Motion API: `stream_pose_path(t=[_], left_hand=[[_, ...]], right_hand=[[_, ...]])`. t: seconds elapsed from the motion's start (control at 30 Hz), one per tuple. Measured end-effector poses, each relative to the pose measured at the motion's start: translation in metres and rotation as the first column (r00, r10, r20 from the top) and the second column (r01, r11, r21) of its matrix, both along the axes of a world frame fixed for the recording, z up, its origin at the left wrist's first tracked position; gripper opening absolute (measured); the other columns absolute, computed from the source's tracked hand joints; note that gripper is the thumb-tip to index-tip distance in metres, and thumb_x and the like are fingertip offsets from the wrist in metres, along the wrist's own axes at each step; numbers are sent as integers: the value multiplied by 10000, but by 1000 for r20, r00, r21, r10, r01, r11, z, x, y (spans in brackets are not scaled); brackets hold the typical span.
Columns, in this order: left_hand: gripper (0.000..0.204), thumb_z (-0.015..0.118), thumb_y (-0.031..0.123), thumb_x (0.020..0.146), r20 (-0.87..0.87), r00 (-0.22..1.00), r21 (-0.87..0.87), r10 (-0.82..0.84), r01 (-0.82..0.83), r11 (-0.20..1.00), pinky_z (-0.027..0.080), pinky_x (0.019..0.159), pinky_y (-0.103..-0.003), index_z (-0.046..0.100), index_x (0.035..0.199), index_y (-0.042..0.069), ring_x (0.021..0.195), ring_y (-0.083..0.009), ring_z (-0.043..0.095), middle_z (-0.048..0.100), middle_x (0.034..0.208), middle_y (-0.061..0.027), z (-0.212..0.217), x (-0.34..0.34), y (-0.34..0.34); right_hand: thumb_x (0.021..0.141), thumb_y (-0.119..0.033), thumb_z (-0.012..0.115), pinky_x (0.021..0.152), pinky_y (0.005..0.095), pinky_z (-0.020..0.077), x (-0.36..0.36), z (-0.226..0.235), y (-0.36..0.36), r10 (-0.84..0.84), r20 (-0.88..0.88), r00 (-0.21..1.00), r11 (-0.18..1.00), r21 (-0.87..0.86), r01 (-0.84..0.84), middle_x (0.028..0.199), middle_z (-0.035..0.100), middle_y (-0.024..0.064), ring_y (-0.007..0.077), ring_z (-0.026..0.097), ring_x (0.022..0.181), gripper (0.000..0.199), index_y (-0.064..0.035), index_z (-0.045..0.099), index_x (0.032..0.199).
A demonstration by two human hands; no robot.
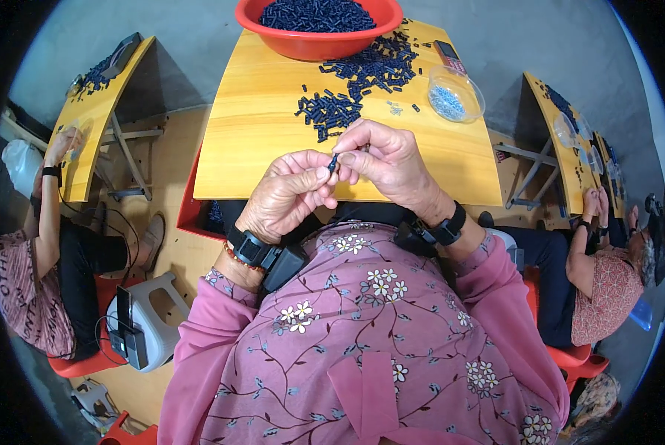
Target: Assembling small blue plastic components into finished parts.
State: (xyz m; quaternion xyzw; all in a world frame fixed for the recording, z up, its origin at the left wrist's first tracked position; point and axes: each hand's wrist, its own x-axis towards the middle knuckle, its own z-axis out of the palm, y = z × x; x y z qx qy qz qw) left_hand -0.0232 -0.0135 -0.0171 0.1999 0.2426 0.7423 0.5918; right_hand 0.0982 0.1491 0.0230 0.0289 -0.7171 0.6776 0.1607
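We pinch a small dark piece [333, 162] between both hands, left hand [284, 196] and right hand [392, 163] closed on it, above the near edge of our wooden table [258, 126]. A red bowl [318, 41] sits at its far edge; grey floor [191, 52] lies beyond.

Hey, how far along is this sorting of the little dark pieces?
No finished pile shows. In hand: both hands, left hand and right hand, pinch one small dark piece. Left: a loose heap on the wooden table and a full red bowl.
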Motion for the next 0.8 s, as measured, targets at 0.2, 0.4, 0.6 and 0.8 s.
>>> stream_pose_path(t=[0.2,0.4,0.6,0.8], left_hand=[[161,637,74,919,-73,996,19,52,-51,999,593,679,-301,630,1052,-18,780,-155,656,661,910,-87,0,3,1],[154,625,81,927,-71,997,5,33,-33,999,577,666,-308,620,1048,-14,737,-135,631,651,911,-82,-2,1,0],[150,625,81,927,-80,996,-23,37,-39,999,573,664,-303,621,1037,-22,728,-128,627,652,914,-80,2,2,0],[150,639,77,918,-126,990,-23,66,-70,997,575,675,-298,624,1033,-17,714,-126,631,657,923,-85,3,4,0]], right_hand=[[929,24,583,643,234,533,0,-3,1,-2,24,1000,1000,-29,3,892,597,65,108,621,752,47,21,605,970],[920,43,584,658,242,526,0,-4,-1,-35,-12,999,999,-1,35,896,592,71,118,619,753,56,22,602,969],[903,25,611,650,213,516,0,-8,-2,-74,-31,997,997,-15,73,832,661,36,70,617,731,70,18,634,968],[893,40,614,652,218,519,1,-4,-1,-68,-36,997,998,14,69,822,655,36,78,622,730,77,23,639,964]])
